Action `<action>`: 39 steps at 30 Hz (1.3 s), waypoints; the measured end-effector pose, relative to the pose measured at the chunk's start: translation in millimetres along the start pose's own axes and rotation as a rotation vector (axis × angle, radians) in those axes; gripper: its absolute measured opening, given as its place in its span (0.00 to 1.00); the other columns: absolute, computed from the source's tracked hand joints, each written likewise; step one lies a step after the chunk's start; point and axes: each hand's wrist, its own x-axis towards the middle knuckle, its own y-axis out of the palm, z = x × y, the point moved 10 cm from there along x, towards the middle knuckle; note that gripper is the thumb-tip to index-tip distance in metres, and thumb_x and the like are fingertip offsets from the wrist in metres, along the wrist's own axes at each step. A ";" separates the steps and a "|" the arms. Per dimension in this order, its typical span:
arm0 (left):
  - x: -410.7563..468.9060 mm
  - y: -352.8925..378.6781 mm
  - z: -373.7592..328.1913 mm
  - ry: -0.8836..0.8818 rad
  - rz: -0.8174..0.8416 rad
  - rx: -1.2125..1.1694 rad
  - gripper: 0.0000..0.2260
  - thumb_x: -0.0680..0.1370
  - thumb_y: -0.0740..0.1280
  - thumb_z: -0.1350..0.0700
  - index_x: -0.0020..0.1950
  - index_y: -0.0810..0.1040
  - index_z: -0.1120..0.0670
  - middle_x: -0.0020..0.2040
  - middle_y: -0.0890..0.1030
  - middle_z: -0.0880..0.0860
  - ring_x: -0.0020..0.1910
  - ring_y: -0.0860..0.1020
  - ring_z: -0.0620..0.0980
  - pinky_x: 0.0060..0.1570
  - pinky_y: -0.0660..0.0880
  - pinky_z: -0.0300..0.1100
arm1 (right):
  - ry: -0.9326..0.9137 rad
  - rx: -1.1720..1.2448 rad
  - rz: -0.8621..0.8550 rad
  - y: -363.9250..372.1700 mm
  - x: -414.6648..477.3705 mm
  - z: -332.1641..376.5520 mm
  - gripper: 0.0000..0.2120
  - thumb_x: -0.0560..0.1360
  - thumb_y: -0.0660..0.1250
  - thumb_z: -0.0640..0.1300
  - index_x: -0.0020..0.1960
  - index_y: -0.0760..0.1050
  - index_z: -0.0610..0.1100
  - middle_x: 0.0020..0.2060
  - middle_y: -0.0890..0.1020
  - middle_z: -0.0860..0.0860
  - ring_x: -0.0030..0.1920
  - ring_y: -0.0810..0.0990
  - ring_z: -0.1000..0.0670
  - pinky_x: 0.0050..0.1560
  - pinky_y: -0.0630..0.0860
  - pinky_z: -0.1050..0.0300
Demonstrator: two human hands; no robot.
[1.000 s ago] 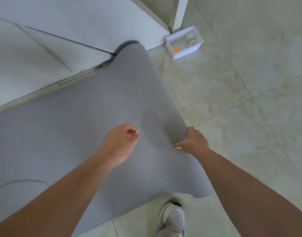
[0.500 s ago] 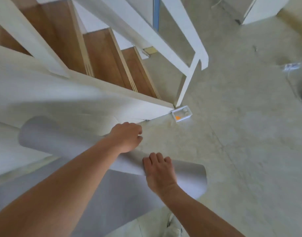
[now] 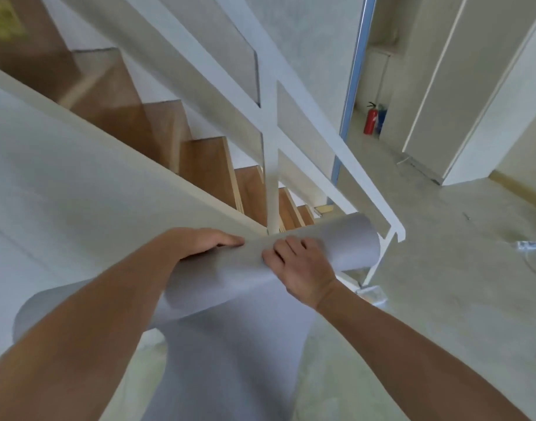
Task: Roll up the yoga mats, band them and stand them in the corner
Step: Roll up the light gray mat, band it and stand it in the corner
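1. Since half a second ago, we have lifted the grey yoga mat point(image 3: 230, 287) off the floor point(image 3: 442, 299); its rolled part now sits chest-high before the staircase point(image 3: 206, 165).
2. Our left hand point(image 3: 200, 241) lies over the roll's top, fingers curved down onto it.
3. Our right hand point(image 3: 297, 268) grips the roll, fingers curled around it.
4. Below, the loose end hangs toward the floor.
5. At the far wall stands a red fire extinguisher point(image 3: 370, 120).

Both forearms outstretched, left grip point(image 3: 204, 243) and right grip point(image 3: 300, 268) palm-down, fingers curled over.
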 end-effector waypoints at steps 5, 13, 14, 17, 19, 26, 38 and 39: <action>-57.6 -40.5 8.1 0.084 0.277 -0.042 0.30 0.64 0.80 0.41 0.61 0.83 0.54 0.57 0.85 0.55 0.55 0.83 0.57 0.64 0.74 0.53 | -0.092 -0.081 -0.191 -55.2 49.4 20.4 0.16 0.69 0.56 0.33 0.50 0.78 0.44 0.38 0.75 0.47 0.37 0.71 0.45 0.38 0.61 0.52; -118.9 -127.4 -25.5 0.321 -0.253 0.185 0.21 0.61 0.83 0.47 0.50 0.83 0.51 0.47 0.85 0.47 0.46 0.83 0.49 0.47 0.80 0.44 | -0.123 0.158 0.066 -64.3 95.0 6.6 0.36 0.58 0.78 0.62 0.59 0.75 0.46 0.49 0.77 0.47 0.47 0.76 0.44 0.49 0.74 0.49; -130.0 -142.2 -33.3 0.331 -0.397 0.309 0.22 0.61 0.82 0.44 0.50 0.80 0.49 0.46 0.83 0.46 0.45 0.81 0.48 0.45 0.77 0.43 | -0.096 0.233 0.081 -71.8 106.7 -1.9 0.34 0.60 0.76 0.66 0.58 0.76 0.47 0.51 0.77 0.48 0.49 0.76 0.44 0.51 0.75 0.48; -165.6 -166.8 -54.2 0.360 -0.789 0.725 0.24 0.64 0.77 0.39 0.53 0.73 0.47 0.49 0.80 0.45 0.47 0.78 0.49 0.41 0.70 0.43 | -0.011 0.304 0.025 -107.2 151.4 -27.2 0.30 0.65 0.77 0.59 0.63 0.76 0.47 0.60 0.76 0.48 0.59 0.76 0.42 0.59 0.71 0.47; -187.8 -171.0 -62.8 0.436 -0.945 0.836 0.24 0.65 0.75 0.40 0.56 0.73 0.48 0.53 0.79 0.46 0.51 0.78 0.50 0.42 0.70 0.44 | 0.005 0.270 0.088 -119.2 183.1 -34.9 0.39 0.66 0.77 0.56 0.73 0.67 0.48 0.70 0.69 0.47 0.69 0.69 0.42 0.68 0.64 0.47; -278.0 -183.8 -66.0 0.537 -1.482 1.124 0.28 0.56 0.80 0.42 0.46 0.76 0.56 0.43 0.77 0.54 0.39 0.76 0.56 0.32 0.65 0.45 | -0.067 0.229 0.208 -162.4 261.9 -19.1 0.29 0.67 0.74 0.53 0.65 0.69 0.54 0.52 0.77 0.53 0.56 0.78 0.47 0.45 0.68 0.53; -350.1 -268.7 8.5 0.139 -0.425 0.215 0.36 0.61 0.81 0.39 0.66 0.75 0.45 0.59 0.82 0.45 0.55 0.82 0.48 0.60 0.78 0.49 | -0.188 0.068 -0.637 -274.9 257.4 29.3 0.21 0.59 0.76 0.41 0.51 0.79 0.44 0.41 0.80 0.48 0.39 0.77 0.44 0.39 0.73 0.51; -348.0 -262.6 16.5 0.117 -0.362 0.199 0.36 0.59 0.82 0.40 0.64 0.77 0.46 0.56 0.84 0.47 0.53 0.84 0.50 0.60 0.79 0.51 | -0.210 0.072 -0.676 -277.6 250.0 36.8 0.20 0.61 0.74 0.40 0.52 0.79 0.44 0.42 0.80 0.48 0.39 0.77 0.44 0.40 0.73 0.50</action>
